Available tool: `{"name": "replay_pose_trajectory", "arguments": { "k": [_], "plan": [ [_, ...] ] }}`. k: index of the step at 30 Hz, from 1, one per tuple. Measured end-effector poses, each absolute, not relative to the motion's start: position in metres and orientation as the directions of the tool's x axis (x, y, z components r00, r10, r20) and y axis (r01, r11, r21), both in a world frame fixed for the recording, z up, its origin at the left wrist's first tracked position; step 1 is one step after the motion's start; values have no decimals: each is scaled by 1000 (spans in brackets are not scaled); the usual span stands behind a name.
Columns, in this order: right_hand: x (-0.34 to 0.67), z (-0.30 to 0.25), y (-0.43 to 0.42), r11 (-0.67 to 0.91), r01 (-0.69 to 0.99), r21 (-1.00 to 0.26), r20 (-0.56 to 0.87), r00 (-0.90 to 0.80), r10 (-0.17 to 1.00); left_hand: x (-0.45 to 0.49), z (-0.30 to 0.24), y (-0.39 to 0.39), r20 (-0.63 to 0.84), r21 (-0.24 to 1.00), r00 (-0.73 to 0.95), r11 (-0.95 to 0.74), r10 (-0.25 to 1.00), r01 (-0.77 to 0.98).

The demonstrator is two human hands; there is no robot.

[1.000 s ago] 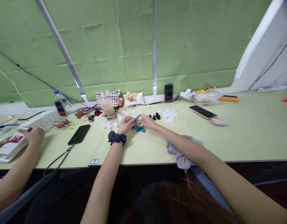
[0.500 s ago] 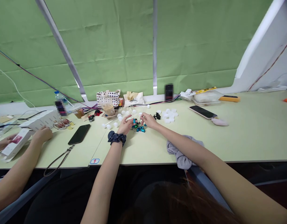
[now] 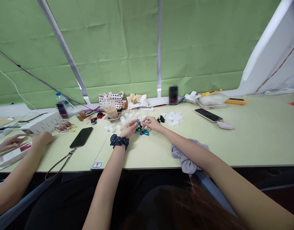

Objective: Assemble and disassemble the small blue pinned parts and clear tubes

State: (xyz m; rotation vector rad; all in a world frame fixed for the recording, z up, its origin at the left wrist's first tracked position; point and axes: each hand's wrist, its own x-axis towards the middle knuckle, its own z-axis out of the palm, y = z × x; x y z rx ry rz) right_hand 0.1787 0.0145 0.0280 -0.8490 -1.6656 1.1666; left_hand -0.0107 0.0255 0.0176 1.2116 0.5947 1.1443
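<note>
My left hand, a dark dotted scrunchie on its wrist, pinches a small shiny blue piece with a thin stem held upright. Close by on the right, my right hand has its thumb and fingertips pressed together beside that piece; whatever is between them is too small to make out. Under both hands lies a pile of shiny blue and green pieces. Small black parts sit just right of my right hand, with several round white caps beyond them. Clear tubes with white caps lie to the left.
A black phone with a strap lies left, another phone right. A plastic drink cup stands behind. Under my right forearm is a grey cloth. At far left a co-worker's hands are over a white box.
My hands have come closer together, my right fingertips now beside the blue piece. The co-worker's white box has been lowered flatter to the table, one hand lifting off it.
</note>
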Motion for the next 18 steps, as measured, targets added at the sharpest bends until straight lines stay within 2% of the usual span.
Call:
{"name": "replay_pose_trajectory", "arguments": {
  "k": [5, 18],
  "plan": [
    [178, 25, 20, 263, -50, -963, 263, -358, 896, -10, 16, 27, 198, 939, 373, -67, 906, -337],
    [180, 27, 21, 111, -55, -992, 124, -388, 913, -12, 5, 36, 232, 965, 390, -159, 891, -209]
  ]
}}
